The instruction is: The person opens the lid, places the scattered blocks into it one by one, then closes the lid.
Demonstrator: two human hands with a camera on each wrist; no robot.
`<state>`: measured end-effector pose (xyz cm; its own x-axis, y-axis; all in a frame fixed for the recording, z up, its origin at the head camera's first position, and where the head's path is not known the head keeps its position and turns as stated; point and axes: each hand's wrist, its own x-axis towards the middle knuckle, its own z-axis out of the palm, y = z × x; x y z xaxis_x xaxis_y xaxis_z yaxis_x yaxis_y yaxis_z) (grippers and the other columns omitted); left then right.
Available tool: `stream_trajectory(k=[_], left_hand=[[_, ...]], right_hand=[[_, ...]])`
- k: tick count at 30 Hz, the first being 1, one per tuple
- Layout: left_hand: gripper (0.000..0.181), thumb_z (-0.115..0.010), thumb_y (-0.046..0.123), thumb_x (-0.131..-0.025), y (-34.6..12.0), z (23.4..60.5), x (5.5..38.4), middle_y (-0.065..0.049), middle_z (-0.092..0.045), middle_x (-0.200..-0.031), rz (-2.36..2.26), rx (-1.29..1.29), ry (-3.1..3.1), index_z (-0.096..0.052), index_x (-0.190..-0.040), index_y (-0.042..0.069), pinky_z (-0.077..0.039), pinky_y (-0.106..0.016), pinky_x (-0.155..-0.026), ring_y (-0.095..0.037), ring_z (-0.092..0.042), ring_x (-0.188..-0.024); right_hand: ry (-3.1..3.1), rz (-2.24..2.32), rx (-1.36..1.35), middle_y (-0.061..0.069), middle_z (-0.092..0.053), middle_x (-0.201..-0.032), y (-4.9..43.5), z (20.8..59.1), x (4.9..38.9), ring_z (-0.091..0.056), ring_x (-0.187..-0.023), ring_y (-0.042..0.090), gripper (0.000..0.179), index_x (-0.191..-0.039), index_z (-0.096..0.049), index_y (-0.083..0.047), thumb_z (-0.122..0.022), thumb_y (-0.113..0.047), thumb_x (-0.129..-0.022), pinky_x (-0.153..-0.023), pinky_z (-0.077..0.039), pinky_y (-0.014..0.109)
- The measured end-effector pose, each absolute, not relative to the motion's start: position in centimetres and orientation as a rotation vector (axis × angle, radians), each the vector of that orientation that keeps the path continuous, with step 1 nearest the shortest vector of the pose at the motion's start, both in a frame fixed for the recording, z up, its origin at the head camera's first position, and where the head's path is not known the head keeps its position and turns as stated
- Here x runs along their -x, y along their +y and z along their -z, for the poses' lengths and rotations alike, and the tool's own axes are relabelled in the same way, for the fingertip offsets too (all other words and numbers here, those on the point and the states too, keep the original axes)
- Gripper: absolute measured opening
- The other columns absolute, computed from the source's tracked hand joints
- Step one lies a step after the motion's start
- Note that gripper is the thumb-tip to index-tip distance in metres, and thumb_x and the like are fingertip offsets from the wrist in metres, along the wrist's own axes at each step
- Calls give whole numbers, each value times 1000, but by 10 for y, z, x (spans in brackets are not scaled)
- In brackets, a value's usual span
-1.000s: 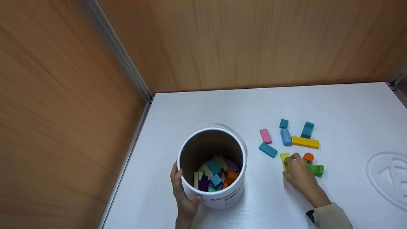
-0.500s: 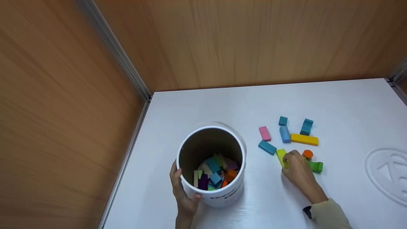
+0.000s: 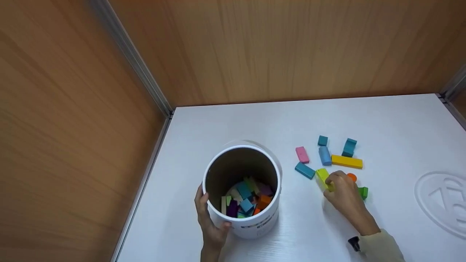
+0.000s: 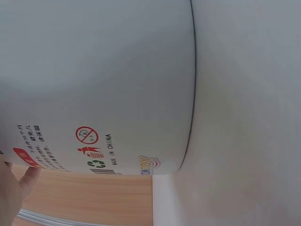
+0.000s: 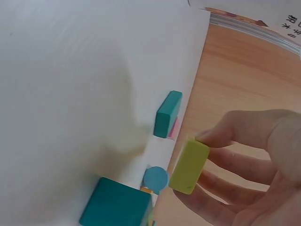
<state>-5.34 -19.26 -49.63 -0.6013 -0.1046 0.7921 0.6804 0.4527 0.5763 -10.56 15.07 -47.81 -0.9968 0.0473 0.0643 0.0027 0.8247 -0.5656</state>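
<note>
In the head view my left hand (image 3: 213, 225) holds a white bucket (image 3: 255, 229) by its near left side, thumb toward the front. Colored blocks (image 3: 247, 205) lie inside the bucket. To the right, my right hand (image 3: 344, 194) pinches a yellow-green block (image 3: 322, 175) between thumb and fingers; in the right wrist view this block (image 5: 189, 165) appears off the table. An orange round block (image 3: 352, 177) and a green block (image 3: 363, 192) lie beside that hand, partly covered by it. The left wrist view is mostly filled by the printed bucket wall (image 4: 117, 94).
Beyond my right hand lie a pink block (image 3: 302, 155), a teal block (image 3: 305, 170), a blue half-round block (image 3: 324, 156), a long yellow block (image 3: 347, 161) and two more teal blocks. A clear round lid (image 3: 444, 203) lies far right. Wooden panels (image 3: 291, 51) bound the table.
My right hand has taken hold of the yellow-green block, which has shifted slightly left and turned. The left hand and the bucket stay in place.
</note>
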Motion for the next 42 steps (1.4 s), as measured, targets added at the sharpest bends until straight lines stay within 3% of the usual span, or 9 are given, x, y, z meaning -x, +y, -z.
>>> stream_trajectory(k=[30,42], left_hand=[[81,-49,62,-87,-192,494,52,-25,-26,-146,1201,456,-1926,-27,-136,1,-27,-36,-110,-38,-33,-130],[79,-48,61,-88,-191,493,52,-25,-27,-146,1194,458,-1915,-28,-135,1,-28,-36,-110,-36,-32,-131]], right_hand=[[-2641,-902,-155,24,-61,-99,136,427,90,-61,-92,42,22,-88,-67,7,-74,10,-68,-68,-55,50],[-2580,-885,-206,24,-62,-101,133,410,85,-60,-96,47,22,-87,-68,8,-73,11,-66,-65,-55,51]])
